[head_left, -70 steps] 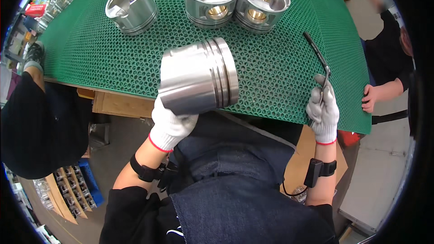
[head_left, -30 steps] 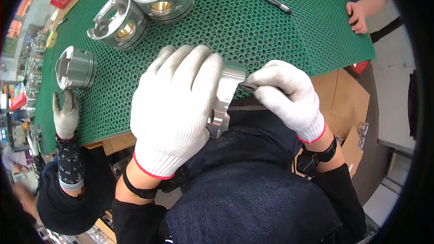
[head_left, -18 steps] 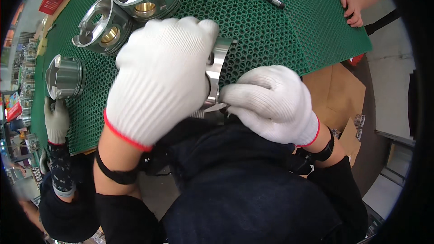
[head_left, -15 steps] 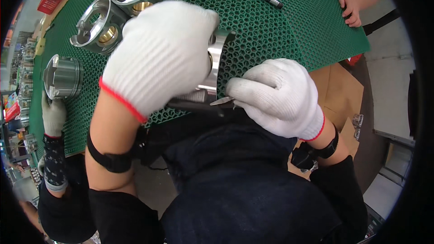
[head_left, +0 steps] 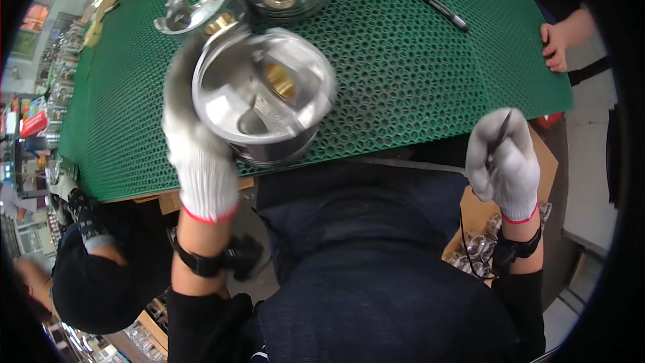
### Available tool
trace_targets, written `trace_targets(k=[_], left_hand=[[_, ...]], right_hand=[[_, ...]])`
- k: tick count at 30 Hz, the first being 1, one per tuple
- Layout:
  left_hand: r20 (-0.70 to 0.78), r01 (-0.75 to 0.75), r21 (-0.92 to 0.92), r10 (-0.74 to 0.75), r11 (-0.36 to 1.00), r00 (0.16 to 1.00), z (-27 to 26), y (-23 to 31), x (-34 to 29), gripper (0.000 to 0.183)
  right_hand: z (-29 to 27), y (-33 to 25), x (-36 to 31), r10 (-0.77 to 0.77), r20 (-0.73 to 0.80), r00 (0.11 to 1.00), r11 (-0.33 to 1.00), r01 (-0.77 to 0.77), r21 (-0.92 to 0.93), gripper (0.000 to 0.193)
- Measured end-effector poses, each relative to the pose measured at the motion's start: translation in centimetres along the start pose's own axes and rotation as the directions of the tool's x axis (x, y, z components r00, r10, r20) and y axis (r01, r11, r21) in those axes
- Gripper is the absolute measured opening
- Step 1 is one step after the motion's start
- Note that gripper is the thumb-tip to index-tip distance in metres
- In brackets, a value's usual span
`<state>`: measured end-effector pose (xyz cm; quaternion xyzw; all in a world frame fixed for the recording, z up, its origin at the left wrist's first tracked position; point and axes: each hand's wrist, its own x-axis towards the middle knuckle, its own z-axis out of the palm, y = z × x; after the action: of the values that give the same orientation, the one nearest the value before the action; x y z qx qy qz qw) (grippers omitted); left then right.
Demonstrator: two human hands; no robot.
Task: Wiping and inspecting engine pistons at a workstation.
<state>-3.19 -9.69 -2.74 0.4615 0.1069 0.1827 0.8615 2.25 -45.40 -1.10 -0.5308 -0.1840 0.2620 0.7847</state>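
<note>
My left hand (head_left: 201,175), in a white knitted glove with a red cuff, grips a silver piston (head_left: 228,84) by its left side. The piston's hollow end faces up toward me, showing a brass-coloured bushing inside; my fingers are blurred and partly behind it. It is over the front part of a green mat (head_left: 396,87). Off to the right, past the mat's front edge, my right hand (head_left: 517,171) is closed around a small pointed blade (head_left: 502,126), whose tip points up. The blade's handle is hidden in the gloved fingers.
Two more pistons (head_left: 289,3) stand behind the held one. A black marker pen (head_left: 430,1) lies on the mat. Another person's hand (head_left: 564,44) rests at the right edge; a gloved hand (head_left: 65,187) is far left. Metal parts (head_left: 477,249) sit in cardboard below right.
The piston has turned from lying sideways to hollow end up in my left hand. My right hand has moved right, away from it, with the blade. The whole view has shifted.
</note>
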Motion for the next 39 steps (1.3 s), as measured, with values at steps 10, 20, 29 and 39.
trace_targets(k=[10, 20, 29, 39], left_hand=[[0.207, -0.267, 0.741, 0.168, 0.617, 0.964, -2.2, -2.2, -5.7, 0.109], [0.721, -0.722, 0.692, 0.062, -0.012, 0.690, 5.7, 1.4, 0.8, 0.050], [0.788, -0.754, 0.532, -0.099, -0.385, 0.607, 12.4, -1.2, -2.6, 0.043], [0.588, -0.649, 0.581, -0.298, -0.491, 0.752, 14.4, -1.0, 0.6, 0.041]], right_hand=[[3.4, 1.0, 1.7, 0.426, 0.197, 0.883, 0.847, -0.313, -0.430, 0.032], [4.1, 0.0, 1.7, 0.311, -0.078, 0.947, 0.868, -0.317, -0.382, 0.025], [2.7, 0.3, 3.7, 0.168, -0.125, 0.978, 0.768, -0.209, -0.605, 0.030], [4.2, 0.6, 3.6, -0.156, 0.360, 0.920, 0.150, 0.382, -0.912, 0.018]])
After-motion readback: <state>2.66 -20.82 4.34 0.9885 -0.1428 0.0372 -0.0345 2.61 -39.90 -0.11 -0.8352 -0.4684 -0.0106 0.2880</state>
